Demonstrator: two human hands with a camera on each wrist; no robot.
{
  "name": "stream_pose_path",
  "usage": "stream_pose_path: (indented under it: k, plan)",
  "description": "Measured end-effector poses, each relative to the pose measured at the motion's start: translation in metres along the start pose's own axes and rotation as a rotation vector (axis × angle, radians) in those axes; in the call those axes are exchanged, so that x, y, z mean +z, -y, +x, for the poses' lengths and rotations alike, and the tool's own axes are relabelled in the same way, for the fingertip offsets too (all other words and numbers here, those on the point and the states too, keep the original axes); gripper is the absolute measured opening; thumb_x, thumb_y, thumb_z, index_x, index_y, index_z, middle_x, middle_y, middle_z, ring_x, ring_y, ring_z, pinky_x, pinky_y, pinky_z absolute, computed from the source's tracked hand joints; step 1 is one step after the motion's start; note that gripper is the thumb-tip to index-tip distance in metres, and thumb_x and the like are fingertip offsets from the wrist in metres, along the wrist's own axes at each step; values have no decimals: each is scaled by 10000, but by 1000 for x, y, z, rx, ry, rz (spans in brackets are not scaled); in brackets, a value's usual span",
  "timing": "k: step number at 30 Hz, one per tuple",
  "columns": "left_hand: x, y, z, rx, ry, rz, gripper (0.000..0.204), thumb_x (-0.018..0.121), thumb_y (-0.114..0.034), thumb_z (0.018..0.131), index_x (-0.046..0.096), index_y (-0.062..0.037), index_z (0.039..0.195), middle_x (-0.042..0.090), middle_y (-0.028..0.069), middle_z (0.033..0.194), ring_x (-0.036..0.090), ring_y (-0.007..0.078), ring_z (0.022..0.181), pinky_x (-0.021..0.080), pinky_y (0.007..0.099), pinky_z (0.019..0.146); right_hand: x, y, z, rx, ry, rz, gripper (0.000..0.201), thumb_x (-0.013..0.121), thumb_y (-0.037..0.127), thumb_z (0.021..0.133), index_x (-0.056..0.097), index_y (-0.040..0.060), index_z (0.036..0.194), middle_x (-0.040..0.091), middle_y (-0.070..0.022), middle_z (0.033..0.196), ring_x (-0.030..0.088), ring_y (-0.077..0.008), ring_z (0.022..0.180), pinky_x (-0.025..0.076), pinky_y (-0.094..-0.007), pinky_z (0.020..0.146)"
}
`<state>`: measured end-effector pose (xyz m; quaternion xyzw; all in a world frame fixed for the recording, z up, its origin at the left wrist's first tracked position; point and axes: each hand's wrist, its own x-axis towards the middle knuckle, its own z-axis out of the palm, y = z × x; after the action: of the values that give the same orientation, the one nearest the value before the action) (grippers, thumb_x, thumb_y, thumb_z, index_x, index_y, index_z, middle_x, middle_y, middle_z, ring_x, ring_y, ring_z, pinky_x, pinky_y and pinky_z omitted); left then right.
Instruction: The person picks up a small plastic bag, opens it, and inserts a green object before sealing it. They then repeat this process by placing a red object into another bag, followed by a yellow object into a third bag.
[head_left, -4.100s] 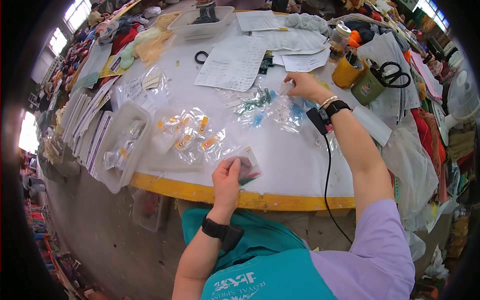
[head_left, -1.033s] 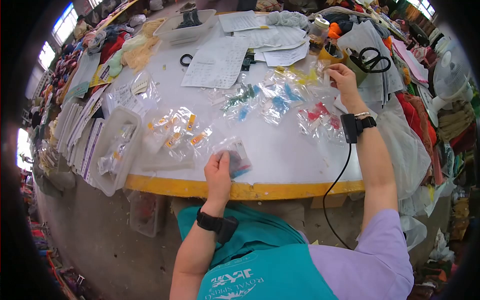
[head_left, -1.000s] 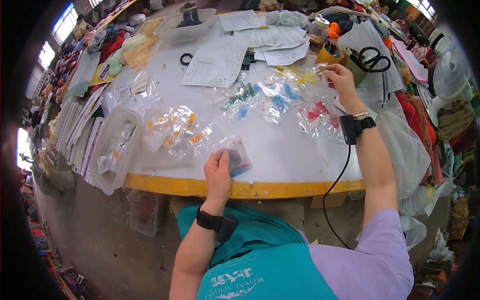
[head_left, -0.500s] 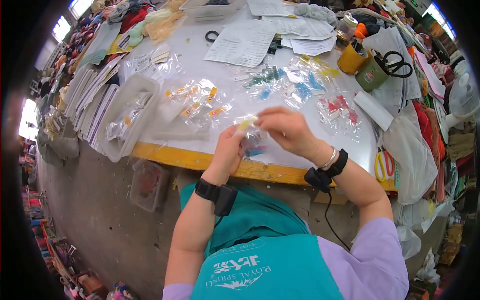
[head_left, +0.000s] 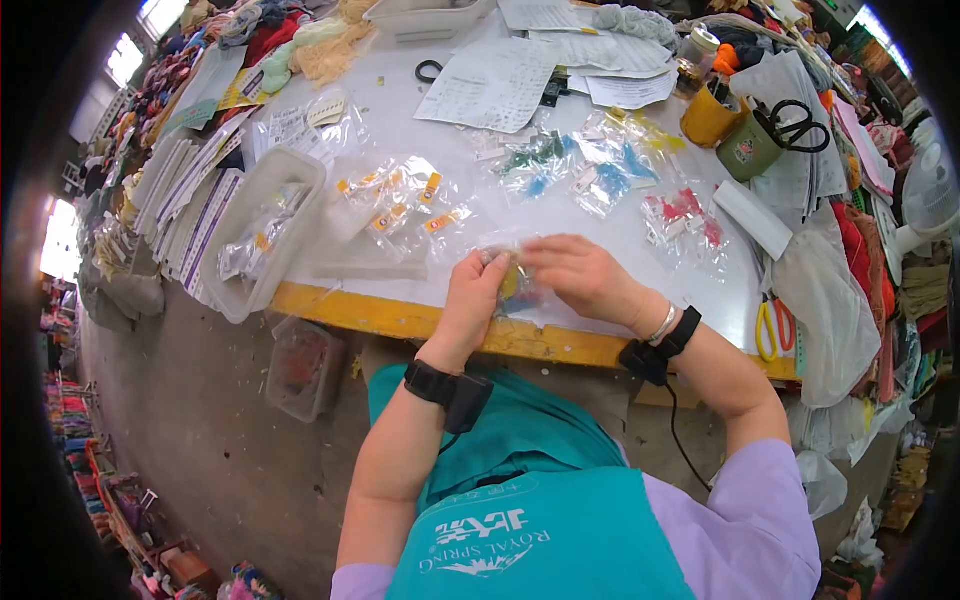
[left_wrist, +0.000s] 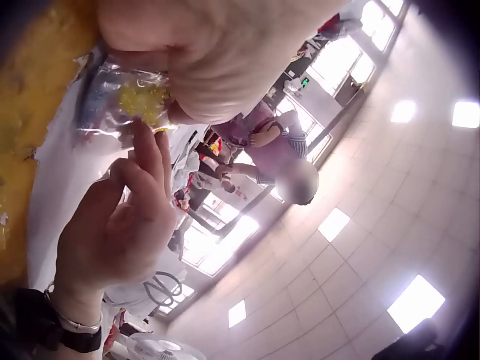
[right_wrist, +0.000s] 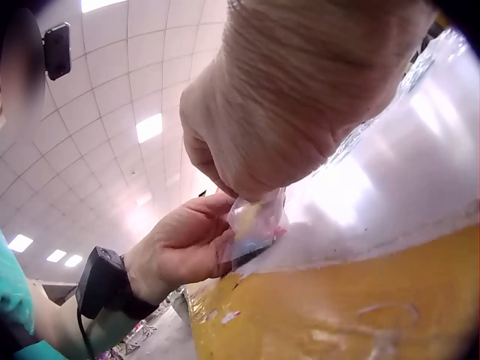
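At the table's near edge my left hand [head_left: 470, 300] pinches a clear plastic bag [head_left: 517, 290] between thumb and fingers. Yellow bits [left_wrist: 142, 99] show through the film in the left wrist view, with blue and red below. My right hand [head_left: 585, 278] is over the bag's top, slightly blurred; its straight fingers touch the film beside the yellow. The right wrist view has the bag [right_wrist: 253, 225] against the left hand's fingers, partly hidden behind the right hand. Beyond lie small clear packets with red [head_left: 685, 207], blue [head_left: 612, 180], green [head_left: 540, 150] and yellow [head_left: 650, 135] contents.
Orange-labelled clear bags [head_left: 405, 205] lie left of the hands, beside a plastic bin [head_left: 240, 308]. Printed sheets [head_left: 487, 85] are at the back. A green tin [head_left: 748, 150] holds black-handled scissors. Yellow-and-red-handled scissors [head_left: 770, 330] hang at the right edge. Another person [left_wrist: 259, 139] is across the table.
My right hand has come from the yellow packets at the back right to the bag in my left hand. Yellow now shows in the bag, above the blue and red.
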<state>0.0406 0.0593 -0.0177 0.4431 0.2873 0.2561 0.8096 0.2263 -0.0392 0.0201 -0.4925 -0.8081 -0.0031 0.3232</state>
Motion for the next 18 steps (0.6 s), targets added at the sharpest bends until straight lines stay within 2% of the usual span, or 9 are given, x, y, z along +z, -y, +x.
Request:
stream_pose_path:
  k: [1,4,5,8,9,12,15,18]
  plan:
    - [0,0,0,12,-15,10,207,531,-179,999,579,-18,1120,647,49,1011,626,114,900,525,289,763,1,-1,-1,51,-44,-6,315,626,-9,774,609,39,1085,632,-97,1191,573,-272,1179,480,-361,973]
    - [14,-7,-10,54,-60,-189,211,523,-175,1002,576,-18,1132,650,41,1021,620,102,906,509,257,767,7,3,-5,558,-327,535,380,609,44,855,550,33,1230,583,-115,1289,567,-247,1186,472,-352,969]
    - [16,-7,-12,81,-40,-191,211,519,-175,1004,574,-22,1137,648,41,1033,614,102,920,502,257,785,11,0,-8,624,-285,612,405,569,114,931,480,16,1314,553,-128,1317,547,-206,1191,465,-351,970]
    - [18,-2,-13,151,25,-143,218,506,-181,1011,569,-30,1156,637,40,1071,593,103,967,480,259,840,24,20,6,779,-252,992,400,550,132,948,468,2,1317,563,-129,1277,531,-169,1173,449,-323,974]
    - [18,2,-12,169,44,-90,226,500,-188,1015,566,-32,1164,632,39,1085,583,104,985,472,262,860,26,28,12,761,-243,1033,351,525,130,952,477,-3,1273,573,-104,1189,522,-133,1091,438,-284,940]
    - [22,4,-16,238,39,15,249,477,-213,1028,553,-38,1188,614,33,1105,555,96,1011,455,266,883,36,32,14,751,-285,995,289,496,106,950,478,6,1221,569,-79,1085,507,-119,1004,427,-260,890]
    - [30,-1,-19,341,-27,91,283,445,-236,1041,534,-18,1199,619,51,1075,558,96,974,469,269,848,32,39,18,796,-291,920,255,467,89,949,452,13,1192,550,-63,1001,493,-112,932,437,-274,828]
    - [30,-1,-19,405,-63,184,305,429,-251,1048,521,-9,1210,626,63,1057,568,103,952,479,271,827,42,43,19,760,-349,971,267,457,83,952,427,17,1208,545,-62,985,491,-115,902,442,-287,794]
